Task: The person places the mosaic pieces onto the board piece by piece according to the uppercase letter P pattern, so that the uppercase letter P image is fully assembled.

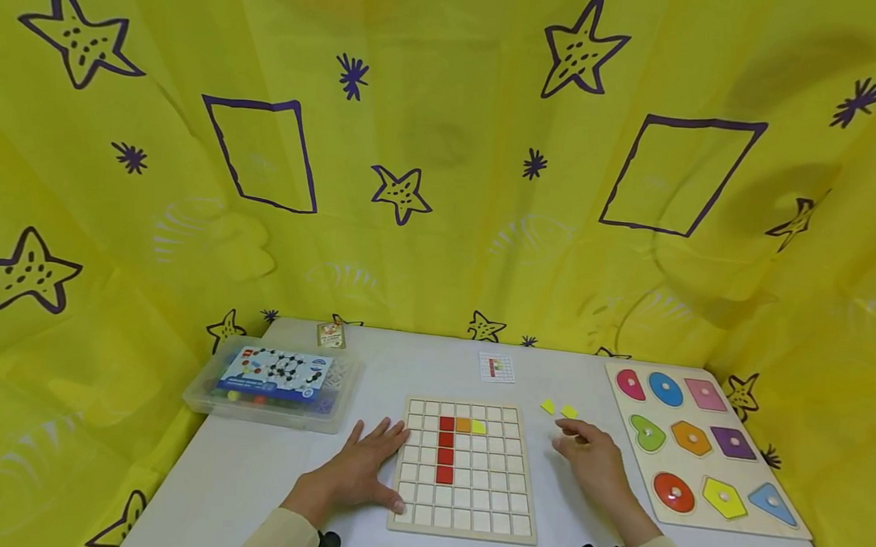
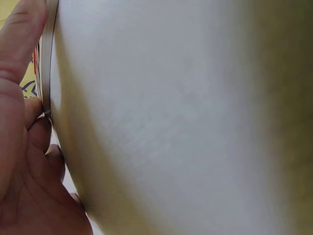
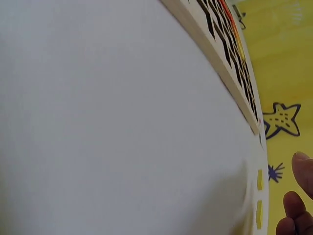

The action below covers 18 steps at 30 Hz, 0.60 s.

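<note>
A wooden grid board (image 1: 483,478) lies flat on the table. In it sit a column of several red squares (image 1: 446,451), an orange square (image 1: 463,425) and a yellow square (image 1: 479,428). My left hand (image 1: 362,471) rests with spread fingers against the board's left edge, the thumb at its lower left corner. To the right of the board, my right hand (image 1: 595,463) hovers with loosely bent fingers; nothing shows between thumb and fingers in the right wrist view. Just beyond its fingertips lie two loose yellow squares, one on the left (image 1: 547,406) and one on the right (image 1: 569,412).
Behind the board lies a small pattern card (image 1: 496,367). A clear plastic box (image 1: 272,385) stands at the left, with a small picture card (image 1: 331,335) behind it. A wooden shape puzzle (image 1: 704,453) covers the right side. Yellow curtain (image 1: 439,257) encloses the table.
</note>
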Each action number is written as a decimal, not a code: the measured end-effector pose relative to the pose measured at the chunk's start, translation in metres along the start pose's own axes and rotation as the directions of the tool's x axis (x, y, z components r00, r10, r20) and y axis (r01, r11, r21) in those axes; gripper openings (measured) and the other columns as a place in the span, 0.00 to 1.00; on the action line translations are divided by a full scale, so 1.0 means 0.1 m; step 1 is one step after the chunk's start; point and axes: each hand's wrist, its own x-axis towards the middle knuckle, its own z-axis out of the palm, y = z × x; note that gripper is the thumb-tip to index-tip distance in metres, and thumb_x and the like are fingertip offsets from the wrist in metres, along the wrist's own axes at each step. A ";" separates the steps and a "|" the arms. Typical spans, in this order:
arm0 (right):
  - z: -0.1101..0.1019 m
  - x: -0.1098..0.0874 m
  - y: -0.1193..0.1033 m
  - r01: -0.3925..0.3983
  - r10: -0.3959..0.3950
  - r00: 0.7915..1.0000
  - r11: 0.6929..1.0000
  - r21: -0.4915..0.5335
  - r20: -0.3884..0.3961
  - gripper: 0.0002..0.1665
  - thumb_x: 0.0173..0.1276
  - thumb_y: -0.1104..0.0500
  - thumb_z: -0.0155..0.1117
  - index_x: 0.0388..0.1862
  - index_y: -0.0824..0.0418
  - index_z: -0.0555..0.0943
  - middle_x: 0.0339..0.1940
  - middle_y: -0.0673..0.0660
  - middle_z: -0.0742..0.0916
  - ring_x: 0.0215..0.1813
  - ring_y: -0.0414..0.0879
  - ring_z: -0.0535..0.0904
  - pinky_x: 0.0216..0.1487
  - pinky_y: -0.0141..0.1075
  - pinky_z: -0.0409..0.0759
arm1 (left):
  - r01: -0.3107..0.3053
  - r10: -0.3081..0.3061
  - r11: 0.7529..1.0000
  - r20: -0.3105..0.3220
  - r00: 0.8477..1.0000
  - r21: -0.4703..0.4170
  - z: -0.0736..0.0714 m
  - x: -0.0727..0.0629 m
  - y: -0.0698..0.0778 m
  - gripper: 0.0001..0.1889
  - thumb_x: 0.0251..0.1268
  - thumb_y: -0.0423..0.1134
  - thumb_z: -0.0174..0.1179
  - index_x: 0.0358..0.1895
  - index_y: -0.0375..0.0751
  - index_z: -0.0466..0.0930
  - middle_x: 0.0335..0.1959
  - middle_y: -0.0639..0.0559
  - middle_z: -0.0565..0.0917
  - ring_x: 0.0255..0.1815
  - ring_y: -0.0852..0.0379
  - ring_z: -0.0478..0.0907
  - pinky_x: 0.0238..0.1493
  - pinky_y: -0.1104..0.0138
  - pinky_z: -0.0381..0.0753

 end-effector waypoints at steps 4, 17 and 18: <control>-0.16 0.03 0.16 -0.017 0.017 1.000 0.998 -0.063 0.000 0.23 0.72 0.59 0.70 0.64 0.64 0.84 0.58 0.67 0.86 0.53 0.56 0.77 0.49 0.39 0.78 | -0.006 0.006 1.000 0.000 1.000 -0.003 0.00 0.00 0.00 0.62 0.45 0.63 0.81 0.84 0.45 0.60 0.87 0.48 0.58 0.89 0.41 0.46 0.86 0.38 0.32; -0.29 0.09 0.35 -0.064 0.067 0.998 0.990 -0.127 0.017 0.25 0.70 0.65 0.68 0.66 0.69 0.81 0.58 0.71 0.86 0.55 0.62 0.77 0.57 0.53 0.81 | 0.001 -0.001 1.000 0.002 1.000 0.006 -0.01 -0.01 0.01 0.62 0.45 0.63 0.81 0.84 0.46 0.60 0.87 0.48 0.58 0.89 0.41 0.46 0.87 0.38 0.33; -0.28 0.09 0.36 -0.058 0.061 0.998 0.990 -0.131 0.015 0.25 0.70 0.66 0.68 0.65 0.69 0.81 0.56 0.70 0.86 0.55 0.62 0.77 0.55 0.51 0.81 | 0.001 -0.001 1.000 0.000 1.000 0.011 -0.01 -0.01 0.01 0.62 0.45 0.63 0.81 0.84 0.46 0.60 0.87 0.48 0.58 0.89 0.41 0.47 0.87 0.38 0.33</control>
